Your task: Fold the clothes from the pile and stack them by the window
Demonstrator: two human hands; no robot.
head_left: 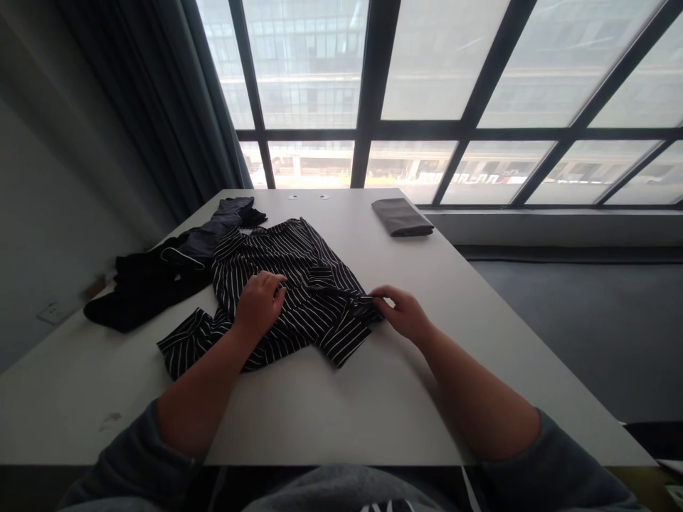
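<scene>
White table [331, 419] bears striped shirt [299, 274], dark clothes [154, 281], folded grey cloth [401, 217]

No lettering, label, brand or number can be read on anything in view.

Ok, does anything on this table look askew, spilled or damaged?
Nothing damaged or spilled. The striped shirt lies rumpled under the left hand, its edge pinched by the right hand. Dark clothes sit heaped at the table's left edge; the grey cloth is neatly folded.
</scene>
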